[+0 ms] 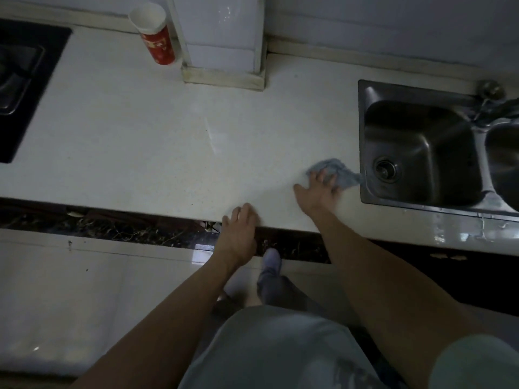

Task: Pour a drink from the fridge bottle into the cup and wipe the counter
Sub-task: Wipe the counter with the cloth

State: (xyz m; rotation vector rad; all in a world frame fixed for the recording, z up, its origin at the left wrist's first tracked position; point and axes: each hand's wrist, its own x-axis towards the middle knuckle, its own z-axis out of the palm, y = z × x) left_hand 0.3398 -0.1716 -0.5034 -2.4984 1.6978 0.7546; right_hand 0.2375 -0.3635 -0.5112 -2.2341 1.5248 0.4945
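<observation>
Blue-grey rag under the right hand, 3 o'clock on the counter.
Soft, light, apt to bunch; spread fingers press it flat, left hand rests relaxed.

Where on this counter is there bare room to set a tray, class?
Bare counter spans from the stove to the sink, in front of the cup and white pillar. Crowded: beside the sink, where the right hand presses the cloth; the left hand rests at the front edge.
</observation>
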